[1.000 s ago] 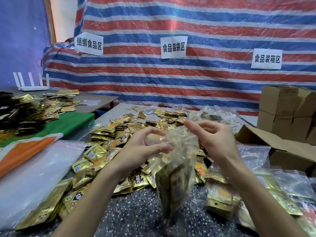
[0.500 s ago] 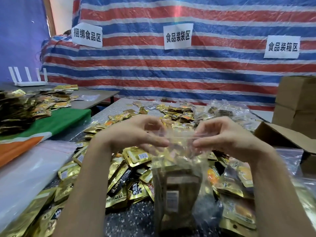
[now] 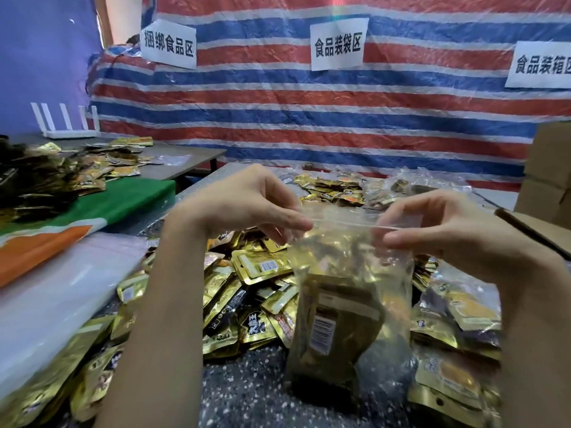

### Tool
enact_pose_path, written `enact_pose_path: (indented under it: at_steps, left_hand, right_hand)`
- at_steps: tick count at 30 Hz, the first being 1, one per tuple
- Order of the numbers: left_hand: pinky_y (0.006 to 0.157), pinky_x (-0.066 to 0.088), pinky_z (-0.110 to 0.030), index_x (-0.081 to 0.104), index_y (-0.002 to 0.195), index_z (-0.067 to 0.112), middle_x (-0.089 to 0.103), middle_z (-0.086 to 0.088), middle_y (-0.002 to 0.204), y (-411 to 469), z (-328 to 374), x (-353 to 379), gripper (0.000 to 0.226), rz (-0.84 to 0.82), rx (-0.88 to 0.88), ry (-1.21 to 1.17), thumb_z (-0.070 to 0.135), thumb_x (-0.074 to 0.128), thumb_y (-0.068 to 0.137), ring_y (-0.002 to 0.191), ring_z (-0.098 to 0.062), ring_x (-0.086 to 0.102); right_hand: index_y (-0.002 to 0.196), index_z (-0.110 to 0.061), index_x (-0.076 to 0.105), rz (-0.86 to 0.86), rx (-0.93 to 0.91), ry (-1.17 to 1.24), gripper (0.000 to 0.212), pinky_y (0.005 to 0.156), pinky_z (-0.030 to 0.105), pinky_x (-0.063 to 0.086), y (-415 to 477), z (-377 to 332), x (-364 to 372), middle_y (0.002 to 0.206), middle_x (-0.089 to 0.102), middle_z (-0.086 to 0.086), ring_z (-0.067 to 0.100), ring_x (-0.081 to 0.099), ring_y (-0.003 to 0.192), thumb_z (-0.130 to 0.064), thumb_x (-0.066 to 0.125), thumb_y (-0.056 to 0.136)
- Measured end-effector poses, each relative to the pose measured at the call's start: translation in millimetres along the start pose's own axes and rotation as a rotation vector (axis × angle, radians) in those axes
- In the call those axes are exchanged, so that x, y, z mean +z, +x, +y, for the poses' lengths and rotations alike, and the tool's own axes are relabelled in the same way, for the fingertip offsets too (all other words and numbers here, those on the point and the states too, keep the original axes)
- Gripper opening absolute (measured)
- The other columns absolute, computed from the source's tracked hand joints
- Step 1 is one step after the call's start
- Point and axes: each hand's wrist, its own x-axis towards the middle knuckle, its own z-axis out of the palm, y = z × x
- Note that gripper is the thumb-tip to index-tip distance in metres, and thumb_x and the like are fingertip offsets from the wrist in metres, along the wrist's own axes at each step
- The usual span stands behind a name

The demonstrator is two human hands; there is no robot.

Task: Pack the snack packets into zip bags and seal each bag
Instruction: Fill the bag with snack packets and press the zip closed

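The left hand [image 3: 247, 208] and right hand [image 3: 445, 230] are each pinching one end of the zip strip of the clear zip bag [image 3: 349, 291]. The bag is hanging upright above the speckled table [image 3: 247, 393], containing gold snack packets [image 3: 336, 322], with loose snack packets [image 3: 247, 307] heaped behind.

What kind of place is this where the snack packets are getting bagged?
Probably a makeshift food-packing workshop: paper zone signs on a striped tarp, heaps of loose snack packets, and cardboard boxes at the right.
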Motion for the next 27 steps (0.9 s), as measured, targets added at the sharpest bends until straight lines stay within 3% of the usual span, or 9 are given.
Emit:
enact_pose_path:
  at_steps: [2, 6, 11, 14, 16, 18, 20, 24, 27]
  left_hand:
    - [0.071, 0.060, -0.029, 0.078, 0.087, 0.005, 0.075, -0.012, 0.082, 0.4, -1.9, -2.1, 0.019, -0.006, 0.026, -0.044, 0.022, 0.077, 0.079, 0.076, -0.022, 0.071]
    - [0.070, 0.058, -0.026, 0.078, 0.088, 0.004, 0.074, -0.016, 0.085, -1.3, -9.8, -9.2, 0.018, 0.000, 0.085, -0.173, 0.017, 0.078, 0.076, 0.077, -0.024, 0.071]
    - [0.072, 0.060, -0.027, 0.079, 0.089, 0.006, 0.076, -0.017, 0.088, 1.6, -19.3, -10.4, 0.015, 0.014, 0.067, -0.166, 0.013, 0.078, 0.075, 0.079, -0.023, 0.073]
    - [0.068, 0.059, -0.025, 0.079, 0.086, 0.003, 0.076, -0.016, 0.081, 7.8, -22.0, -6.2, 0.012, 0.076, 0.042, -0.157, 0.010, 0.080, 0.076, 0.073, -0.023, 0.073]
    - [0.067, 0.059, -0.025, 0.078, 0.085, 0.001, 0.075, -0.015, 0.078, 11.5, -22.0, -3.8, 0.011, 0.105, 0.042, -0.128, 0.009, 0.080, 0.078, 0.070, -0.022, 0.072]
    - [0.066, 0.059, -0.025, 0.078, 0.082, 0.002, 0.075, -0.011, 0.074, 13.9, -20.3, -1.7, 0.012, 0.127, 0.066, -0.077, 0.013, 0.081, 0.076, 0.067, -0.020, 0.071]
    - [0.065, 0.058, -0.023, 0.078, 0.079, 0.005, 0.074, -0.007, 0.072, 15.5, -17.5, 0.4, 0.017, 0.150, 0.101, -0.013, 0.020, 0.082, 0.073, 0.065, -0.016, 0.068]
    - [0.067, 0.056, -0.024, 0.078, 0.080, 0.006, 0.074, -0.004, 0.072, 18.0, -12.9, 4.6, 0.008, 0.166, 0.167, 0.058, 0.011, 0.083, 0.075, 0.068, -0.014, 0.067]
    - [0.067, 0.054, -0.026, 0.077, 0.080, 0.003, 0.073, -0.006, 0.073, 17.0, -12.3, 4.3, 0.004, 0.158, 0.195, 0.073, 0.002, 0.081, 0.077, 0.069, -0.014, 0.066]
  right_hand:
    - [0.087, -0.007, 0.078, 0.041, -0.019, -0.032, 0.051, 0.068, 0.027, 0.060, -0.4, -2.8, -2.1, 0.088, 0.074, 0.019, 0.025, 0.072, 0.077, -0.044, 0.095, 0.056]
    - [0.073, -0.011, 0.077, 0.285, -0.073, -0.112, 0.057, 0.059, 0.026, 0.058, 10.9, -2.2, -2.8, 0.075, 0.072, 0.014, 0.023, 0.067, 0.066, -0.054, 0.096, 0.042]
    - [0.067, -0.009, 0.073, 0.302, 0.035, -0.111, 0.029, 0.052, 0.021, 0.053, 13.2, -2.0, -3.1, 0.067, 0.068, 0.009, 0.017, 0.063, 0.058, -0.027, 0.091, 0.053]
    - [0.071, -0.009, 0.074, 0.325, 0.168, -0.213, 0.036, 0.064, 0.030, 0.053, 9.2, -6.6, -2.4, 0.073, 0.072, 0.010, 0.020, 0.067, 0.065, -0.030, 0.089, 0.046]
    - [0.082, -0.018, 0.077, 0.375, 0.215, -0.344, 0.049, 0.072, 0.030, 0.048, 6.8, -13.1, 1.4, 0.083, 0.076, 0.001, 0.011, 0.070, 0.073, -0.042, 0.088, 0.041]
    - [0.100, -0.034, 0.073, 0.435, 0.161, -0.573, 0.060, 0.077, 0.021, 0.042, 8.3, -21.0, 10.5, 0.094, 0.070, -0.018, -0.004, 0.063, 0.086, -0.059, 0.081, 0.046]
    - [0.111, -0.040, 0.068, 0.444, -0.003, -0.754, 0.056, 0.090, 0.018, 0.038, 15.1, -28.5, 26.8, 0.111, 0.059, -0.030, -0.013, 0.052, 0.106, -0.066, 0.070, 0.062]
    - [0.121, -0.036, 0.065, 0.374, -0.142, -0.889, 0.041, 0.120, 0.042, 0.028, 36.2, -28.1, 61.7, 0.129, 0.057, -0.023, 0.000, 0.040, 0.134, -0.053, 0.057, 0.085]
    - [0.120, -0.035, 0.067, 0.358, -0.172, -0.907, 0.030, 0.118, 0.047, 0.031, 45.6, -23.2, 71.4, 0.121, 0.063, -0.022, -0.001, 0.048, 0.126, -0.044, 0.063, 0.092]
